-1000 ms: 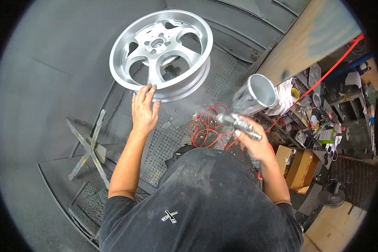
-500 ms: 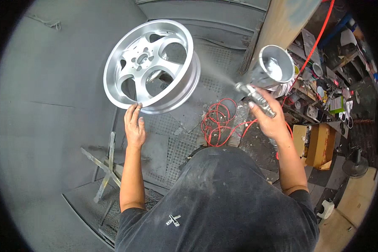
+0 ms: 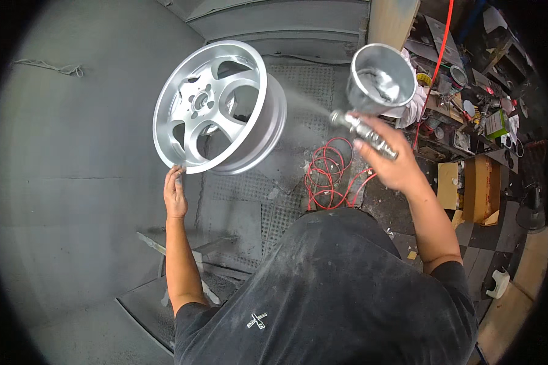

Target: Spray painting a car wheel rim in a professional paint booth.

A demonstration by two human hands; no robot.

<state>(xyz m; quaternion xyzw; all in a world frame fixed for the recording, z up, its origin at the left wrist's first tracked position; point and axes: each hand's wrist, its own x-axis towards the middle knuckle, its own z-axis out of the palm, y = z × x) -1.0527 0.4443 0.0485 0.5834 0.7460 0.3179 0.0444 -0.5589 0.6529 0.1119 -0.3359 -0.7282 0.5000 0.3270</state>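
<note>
silver wheel: had swung round since a second earlier, its face turned farther to the left and more of its outer barrel showing on the right; it was left of centre in the upper part of the view.
left grip: had gone leftward with the wheel's edge; its fingertips touched the lower left of that edge, though whether they pinched it or merely rested there i could not tell.
right grip: was wrapped around a metal spray gun, apart from the wheel and to its right.
spray: a pale mist fanned leftward from the gun toward the barrel.
metal cup: sat just beyond the gun, open mouth in view, silvery liquid inside.
red hose: lay in loose coils on the floor.
cardboard box: stood open, well to the right.
crossed stand: was partly hidden by the left forearm.
</note>
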